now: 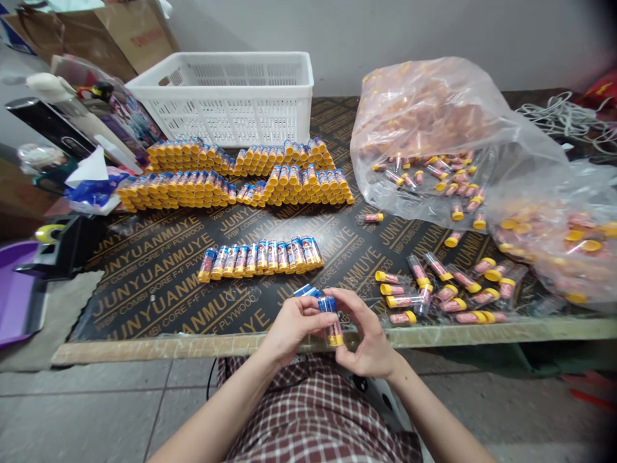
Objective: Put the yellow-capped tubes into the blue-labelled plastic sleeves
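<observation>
Near the table's front edge, a small tube (333, 329) with a blue upper part and a yellow cap is held between both hands. My left hand (299, 325) pinches its upper part with thumb and fingers. My right hand (365, 335) curves around its other side, the fingers at the top and the thumb near the yellow cap. Blue-and-white labels (306, 291) lie on the table just behind the hands. Beyond them stands a row of labelled tubes (261, 257). Loose unlabelled tubes with yellow caps (447, 292) lie to the right.
Stacked labelled tubes (178, 190) sit before a white crate (231, 112). A large clear bag (429, 122) of tubes stands at the back right, with another bag (554, 218) beside it. Bottles, a black holder (67, 247) and a purple dustpan (17, 289) are at the left.
</observation>
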`<act>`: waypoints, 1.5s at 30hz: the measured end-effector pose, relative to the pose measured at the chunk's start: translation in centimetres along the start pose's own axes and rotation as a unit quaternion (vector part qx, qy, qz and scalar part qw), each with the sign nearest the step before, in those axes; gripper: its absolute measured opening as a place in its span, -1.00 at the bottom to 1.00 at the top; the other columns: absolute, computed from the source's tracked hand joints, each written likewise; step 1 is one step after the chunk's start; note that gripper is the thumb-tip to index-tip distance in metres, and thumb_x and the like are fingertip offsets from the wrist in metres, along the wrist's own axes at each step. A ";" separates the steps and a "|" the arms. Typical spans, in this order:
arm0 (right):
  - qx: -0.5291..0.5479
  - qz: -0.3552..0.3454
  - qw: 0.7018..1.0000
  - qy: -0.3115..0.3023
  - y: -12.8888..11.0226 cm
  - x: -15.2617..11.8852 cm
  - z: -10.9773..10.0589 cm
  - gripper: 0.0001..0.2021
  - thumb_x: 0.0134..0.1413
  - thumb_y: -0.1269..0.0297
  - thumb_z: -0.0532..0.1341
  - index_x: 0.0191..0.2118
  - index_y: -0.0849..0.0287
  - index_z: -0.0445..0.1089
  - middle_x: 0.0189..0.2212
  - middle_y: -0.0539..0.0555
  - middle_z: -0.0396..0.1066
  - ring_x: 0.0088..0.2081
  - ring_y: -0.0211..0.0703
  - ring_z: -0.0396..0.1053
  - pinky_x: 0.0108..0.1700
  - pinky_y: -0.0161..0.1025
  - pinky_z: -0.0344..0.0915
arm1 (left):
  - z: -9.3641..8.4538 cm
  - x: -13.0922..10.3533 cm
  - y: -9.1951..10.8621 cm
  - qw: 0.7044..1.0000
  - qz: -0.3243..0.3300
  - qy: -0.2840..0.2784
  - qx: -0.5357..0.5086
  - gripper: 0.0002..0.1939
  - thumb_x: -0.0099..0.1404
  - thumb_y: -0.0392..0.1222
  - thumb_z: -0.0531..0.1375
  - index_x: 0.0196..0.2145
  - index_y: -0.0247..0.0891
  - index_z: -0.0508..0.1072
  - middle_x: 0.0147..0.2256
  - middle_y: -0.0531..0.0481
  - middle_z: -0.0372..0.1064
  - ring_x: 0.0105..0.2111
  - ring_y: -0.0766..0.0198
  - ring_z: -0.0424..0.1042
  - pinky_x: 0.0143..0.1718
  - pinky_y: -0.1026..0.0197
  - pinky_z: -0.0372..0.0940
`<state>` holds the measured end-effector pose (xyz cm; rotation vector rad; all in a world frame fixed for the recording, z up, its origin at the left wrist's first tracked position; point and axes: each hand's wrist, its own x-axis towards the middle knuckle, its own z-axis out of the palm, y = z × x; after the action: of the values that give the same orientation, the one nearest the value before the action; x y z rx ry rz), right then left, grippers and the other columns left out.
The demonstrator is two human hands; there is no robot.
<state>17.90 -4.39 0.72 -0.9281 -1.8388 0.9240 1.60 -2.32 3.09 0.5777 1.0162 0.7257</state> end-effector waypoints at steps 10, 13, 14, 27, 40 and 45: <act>-0.008 -0.011 1.000 -0.016 -0.2 0.4 0.0 -0.18 -0.22 0.52 0.13 0.26 0.08 -0.06 0.15 0.18 0.16 0.15 0.02 0.20 0.15 -0.01 0.24 | 0.1 -0.1 0.3 1.000 0.001 0.011 -0.007 -0.65 -0.18 -0.17 0.45 -0.42 -0.38 0.51 -0.52 -0.02 0.45 -0.56 0.39 0.39 -0.46 0.33 0.25; -0.076 -0.022 0.995 -0.063 0.9 2.4 -1.6 -0.17 -0.10 0.36 0.23 0.30 0.08 -0.16 0.25 0.20 0.00 0.24 0.06 0.05 0.21 0.05 0.11 | -1.0 0.5 2.1 0.997 0.055 0.040 0.030 -0.65 -0.17 -0.14 0.43 -0.43 -0.38 0.49 -0.53 -0.04 0.47 -0.56 0.35 0.40 -0.45 0.30 0.27; -0.119 -0.019 0.990 -0.068 2.0 3.6 -2.7 -0.13 -0.09 0.27 0.27 0.31 0.07 -0.19 0.29 0.20 -0.10 0.28 0.09 -0.05 0.24 0.09 0.03 | -1.6 0.9 3.1 0.992 0.092 0.067 0.054 -0.64 -0.17 -0.13 0.43 -0.42 -0.36 0.48 -0.54 -0.03 0.46 -0.57 0.34 0.39 -0.47 0.30 0.26; -0.475 0.125 0.871 0.002 15.8 12.0 -12.4 -0.61 0.16 0.29 0.04 0.11 0.07 0.28 -0.07 0.28 0.29 -0.01 0.21 0.17 -0.04 0.18 0.11 | -5.0 7.0 9.0 0.796 0.290 0.266 0.460 -0.63 -0.14 -0.03 0.40 -0.37 -0.21 0.45 -0.68 0.13 0.26 -0.58 0.24 0.29 -0.45 0.26 0.07; -0.274 0.089 0.956 0.050 10.2 8.0 -9.0 -0.69 0.15 0.22 0.08 -0.02 0.16 0.36 -0.17 0.16 0.31 -0.18 -0.10 0.36 -0.15 -0.15 0.36 | -3.3 3.1 -0.7 0.833 0.197 0.184 0.484 -0.89 0.00 -0.18 0.31 -0.59 -0.20 0.46 -0.59 0.05 0.37 -0.56 0.27 0.26 -0.46 0.28 -0.01; -0.017 0.151 0.980 0.127 5.5 5.3 -6.9 -0.70 0.17 0.16 0.11 -0.01 0.10 0.32 -0.24 0.05 0.38 -0.30 -0.22 0.40 -0.22 -0.18 0.42 | -3.7 3.3 -1.0 0.826 0.215 0.188 0.485 -0.90 0.07 -0.23 0.24 -0.57 -0.21 0.46 -0.56 0.03 0.39 -0.53 0.26 0.28 -0.43 0.26 0.02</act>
<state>23.56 4.21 0.38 -1.3089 -1.5254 0.9083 -0.35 -0.07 -0.91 1.6415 1.6528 0.6879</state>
